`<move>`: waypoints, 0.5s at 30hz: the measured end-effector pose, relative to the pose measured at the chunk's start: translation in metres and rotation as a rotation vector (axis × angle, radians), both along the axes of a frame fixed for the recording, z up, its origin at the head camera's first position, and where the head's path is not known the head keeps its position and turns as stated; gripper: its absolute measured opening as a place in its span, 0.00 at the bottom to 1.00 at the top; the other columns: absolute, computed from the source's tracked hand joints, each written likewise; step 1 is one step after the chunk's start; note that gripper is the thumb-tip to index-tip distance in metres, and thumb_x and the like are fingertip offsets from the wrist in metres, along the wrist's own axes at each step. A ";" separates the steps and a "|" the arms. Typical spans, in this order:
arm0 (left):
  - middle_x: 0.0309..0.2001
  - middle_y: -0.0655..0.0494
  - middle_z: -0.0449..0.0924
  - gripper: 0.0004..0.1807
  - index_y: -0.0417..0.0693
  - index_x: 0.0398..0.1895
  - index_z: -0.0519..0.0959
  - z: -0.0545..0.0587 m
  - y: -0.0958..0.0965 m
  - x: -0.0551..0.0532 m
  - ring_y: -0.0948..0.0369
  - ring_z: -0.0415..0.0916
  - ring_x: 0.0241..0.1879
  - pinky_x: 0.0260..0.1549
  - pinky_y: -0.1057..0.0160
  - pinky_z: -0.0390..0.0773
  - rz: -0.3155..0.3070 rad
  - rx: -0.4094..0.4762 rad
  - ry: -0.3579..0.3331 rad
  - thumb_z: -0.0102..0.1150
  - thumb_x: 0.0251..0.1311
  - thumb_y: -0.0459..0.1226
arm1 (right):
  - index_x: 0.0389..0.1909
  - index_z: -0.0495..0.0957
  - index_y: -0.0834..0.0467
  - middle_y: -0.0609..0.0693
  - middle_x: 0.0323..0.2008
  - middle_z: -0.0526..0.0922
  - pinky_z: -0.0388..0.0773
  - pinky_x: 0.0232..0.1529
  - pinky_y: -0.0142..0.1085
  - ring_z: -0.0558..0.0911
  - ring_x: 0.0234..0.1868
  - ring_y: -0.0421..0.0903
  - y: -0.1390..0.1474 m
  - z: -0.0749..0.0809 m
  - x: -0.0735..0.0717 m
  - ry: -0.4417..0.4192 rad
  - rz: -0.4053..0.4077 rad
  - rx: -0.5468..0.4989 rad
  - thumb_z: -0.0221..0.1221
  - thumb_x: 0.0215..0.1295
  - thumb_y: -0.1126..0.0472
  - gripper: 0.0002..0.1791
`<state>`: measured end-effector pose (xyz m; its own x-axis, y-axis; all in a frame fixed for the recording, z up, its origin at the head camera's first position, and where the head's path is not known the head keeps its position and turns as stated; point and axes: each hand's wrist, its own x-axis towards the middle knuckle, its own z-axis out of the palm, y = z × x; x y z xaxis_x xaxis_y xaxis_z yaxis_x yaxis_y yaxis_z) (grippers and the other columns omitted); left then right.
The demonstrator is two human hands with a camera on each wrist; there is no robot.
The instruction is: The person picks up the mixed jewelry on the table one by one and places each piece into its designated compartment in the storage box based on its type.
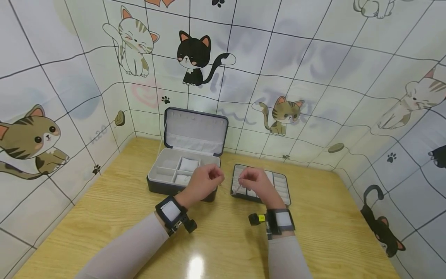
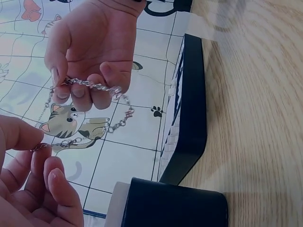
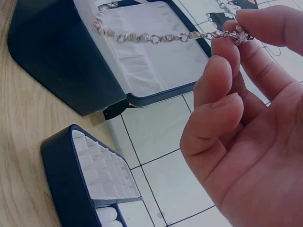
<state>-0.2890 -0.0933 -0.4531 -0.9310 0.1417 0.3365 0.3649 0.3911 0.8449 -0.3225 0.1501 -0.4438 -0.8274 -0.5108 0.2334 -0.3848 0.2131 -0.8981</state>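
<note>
A silver chain bracelet point(image 3: 137, 37) with small links and beads is stretched between both hands in the air. My left hand point(image 1: 203, 184) pinches one end between thumb and index finger, in front of the jewelry box's right side. Above the small jewelry tray, my right hand point(image 1: 259, 186) pinches the other end, thumb against fingertips, where the right wrist view shows a sparkling ornament point(image 3: 240, 36). In the left wrist view the bracelet's middle point(image 2: 129, 113) sags in a loose loop between the hands.
An open dark-blue jewelry box point(image 1: 160, 188) stands at the back left, its lid point(image 1: 196, 131) raised, with white compartments and cushions inside. Right of it lies the shallow dark tray point(image 1: 287, 195) with pale ring slots. A cat-printed cloth point(image 1: 244, 89) hangs behind the wooden table point(image 1: 223, 240).
</note>
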 end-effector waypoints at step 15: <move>0.32 0.58 0.85 0.02 0.48 0.37 0.84 0.006 0.001 0.007 0.65 0.78 0.33 0.33 0.69 0.78 0.059 -0.047 0.113 0.65 0.68 0.36 | 0.34 0.85 0.66 0.45 0.33 0.86 0.79 0.42 0.32 0.80 0.36 0.39 -0.014 -0.020 -0.007 -0.076 0.214 0.109 0.65 0.66 0.69 0.02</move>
<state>-0.2821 -0.0926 -0.4475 -0.8947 0.1057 0.4340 0.4319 0.4528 0.7801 -0.3298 0.1361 -0.4634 -0.7108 -0.6950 0.1084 -0.3634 0.2309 -0.9026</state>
